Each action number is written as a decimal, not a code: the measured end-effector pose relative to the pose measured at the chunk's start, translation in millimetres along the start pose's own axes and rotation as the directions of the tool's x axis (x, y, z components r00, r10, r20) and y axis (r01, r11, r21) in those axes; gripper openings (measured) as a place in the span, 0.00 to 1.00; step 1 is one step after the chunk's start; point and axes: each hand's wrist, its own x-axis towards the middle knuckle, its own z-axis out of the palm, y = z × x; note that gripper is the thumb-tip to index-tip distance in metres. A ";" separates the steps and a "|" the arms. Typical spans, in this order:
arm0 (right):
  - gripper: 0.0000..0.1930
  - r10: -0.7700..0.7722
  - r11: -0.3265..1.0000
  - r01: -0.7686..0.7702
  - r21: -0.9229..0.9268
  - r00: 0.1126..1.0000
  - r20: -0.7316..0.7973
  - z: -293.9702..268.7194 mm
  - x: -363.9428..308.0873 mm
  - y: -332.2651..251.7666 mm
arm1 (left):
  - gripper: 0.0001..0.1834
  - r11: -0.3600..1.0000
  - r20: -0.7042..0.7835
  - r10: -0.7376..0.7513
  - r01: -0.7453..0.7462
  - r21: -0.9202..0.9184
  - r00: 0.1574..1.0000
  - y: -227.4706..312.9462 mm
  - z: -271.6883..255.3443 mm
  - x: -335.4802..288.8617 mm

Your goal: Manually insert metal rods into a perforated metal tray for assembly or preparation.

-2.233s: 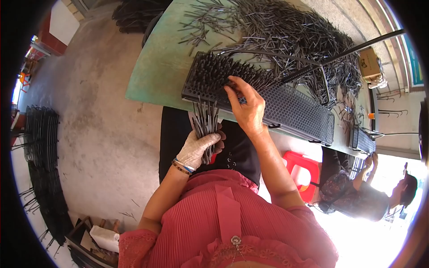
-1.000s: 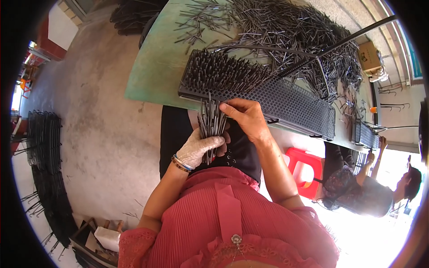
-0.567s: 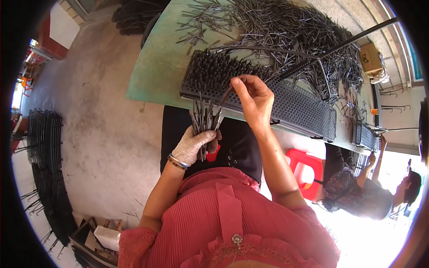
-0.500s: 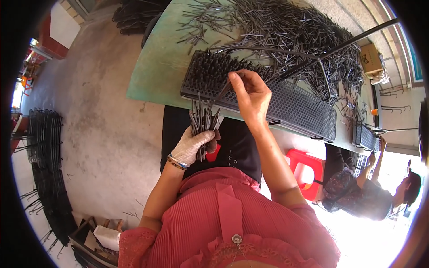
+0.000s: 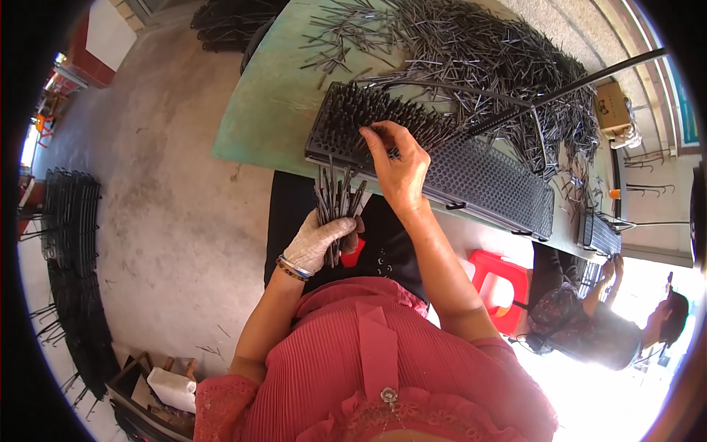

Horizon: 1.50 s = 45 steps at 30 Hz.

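Note:
My gloved left hand [image 5: 320, 239] is closed round a bundle of thin dark rods [image 5: 335, 193], which stand roughly upright with uneven tips, just in front of the perforated rack [image 5: 493, 184]. Bare, my right hand [image 5: 400, 163] reaches over the rack's near edge with thumb and fingers pinched. Whatever lies between those fingertips is lost among the dark rods behind them. Upright rods [image 5: 353, 110] crowd the left part of the long black rack, while open holes show along its right part.
A large heap of loose rods [image 5: 501, 66] covers the back of the green tabletop [image 5: 254, 118]. A black metal bar [image 5: 589, 77] crosses above the rack. Red stools [image 5: 508, 283] and another person [image 5: 589, 324] are at right. Black hooked racks [image 5: 70, 228] stand at left.
My right hand has moved slightly left and down over the rack. A rod seen slanting from its fingers earlier can no longer be made out. My left hand keeps its bundle.

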 end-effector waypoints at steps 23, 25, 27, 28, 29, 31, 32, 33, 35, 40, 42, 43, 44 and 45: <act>0.09 -0.410 0.898 0.434 -0.075 0.887 0.215 -8.1 7.4 12.0 | 0.12 0.992 0.062 -0.041 0.034 0.118 0.997 4.8 8.4 -2.0; 0.09 -0.409 0.898 0.433 -0.076 0.887 0.216 -10.1 8.8 8.7 | 0.13 0.992 0.073 -0.046 0.037 0.122 0.996 5.2 9.0 -1.4; 0.09 -0.353 0.929 0.363 -0.066 0.927 0.127 -16.2 9.8 1.3 | 0.14 0.990 0.082 -0.040 0.028 0.140 0.996 6.2 10.5 -1.5; 0.08 -0.167 0.986 0.169 0.009 0.967 0.191 -19.5 6.2 -5.6 | 0.14 0.990 0.077 -0.038 0.027 0.139 0.996 7.6 10.2 -2.7; 0.09 -0.017 0.995 -0.016 0.098 0.944 0.330 -26.2 5.2 -13.5 | 0.14 0.988 0.120 -0.032 0.013 0.156 0.992 10.1 10.5 -3.9; 0.14 0.108 0.966 -0.220 0.135 0.821 0.561 -40.6 4.8 -23.5 | 0.14 0.987 0.182 -0.037 0.007 0.162 0.983 18.8 18.2 -6.7; 0.15 0.169 0.930 -0.332 0.156 0.765 0.621 -43.7 1.5 -23.4 | 0.14 0.987 0.183 -0.039 0.009 0.163 0.982 20.5 19.0 -6.8; 0.15 0.221 0.882 -0.440 0.167 0.701 0.678 -46.8 -0.8 -21.6 | 0.14 0.978 0.214 -0.072 0.028 0.205 0.974 21.6 19.2 -6.1; 0.15 0.319 0.821 -0.557 0.121 0.625 0.712 -57.5 0.4 -15.8 | 0.14 0.955 0.237 -0.151 0.081 0.284 0.960 26.0 22.8 -4.4; 0.11 0.334 0.892 -0.447 0.062 0.747 0.575 -73.4 -2.3 -7.6 | 0.16 0.950 0.236 -0.161 0.086 0.300 0.958 4.7 20.0 11.1; 0.11 0.366 0.863 -0.486 0.139 0.790 0.492 -81.5 5.7 -0.4 | 0.17 0.951 0.212 -0.174 0.107 0.291 0.962 1.5 17.3 18.5; 0.12 0.403 0.837 -0.514 0.185 0.809 0.428 -83.5 10.4 -0.1 | 0.17 0.950 0.190 -0.179 0.120 0.287 0.965 3.1 19.0 21.2; 0.11 0.371 0.857 -0.453 0.244 0.873 0.317 -82.5 13.1 -1.9 | 0.17 0.950 0.191 -0.181 0.121 0.289 0.965 2.8 18.6 24.4; 0.10 0.327 0.889 -0.386 0.248 0.912 0.246 -80.4 16.4 -4.2 | 0.17 0.959 0.209 -0.164 0.106 0.264 0.964 1.2 17.9 28.3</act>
